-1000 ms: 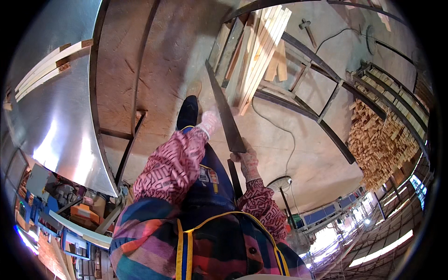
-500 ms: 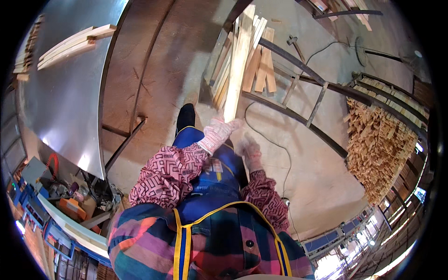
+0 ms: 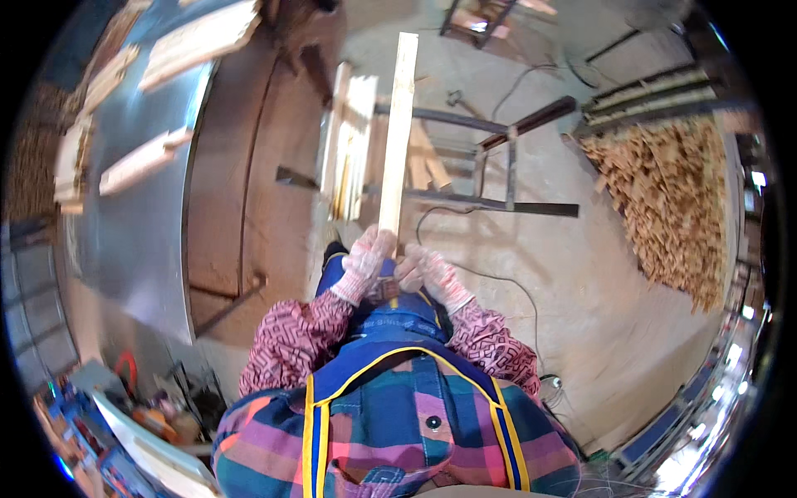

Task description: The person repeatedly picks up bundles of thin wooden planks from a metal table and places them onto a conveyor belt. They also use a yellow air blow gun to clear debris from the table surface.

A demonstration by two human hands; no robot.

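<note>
Both arms reach forward from the body and bend at the elbows, so the two hands meet in front of the chest. The sleeves are pink with a dark pattern. Both hands wear light knit gloves. The left hand (image 3: 365,261) is curled shut around the near end of a long wooden slat (image 3: 398,133). The right hand (image 3: 433,275) sits just beside the left hand, fingers curled, touching the same end of the slat.

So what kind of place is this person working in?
Probably a woodworking shop: both gloved hands, left hand and right hand, hold a long wooden slat, more slats lean nearby, and wood offcuts lie heaped.
</note>
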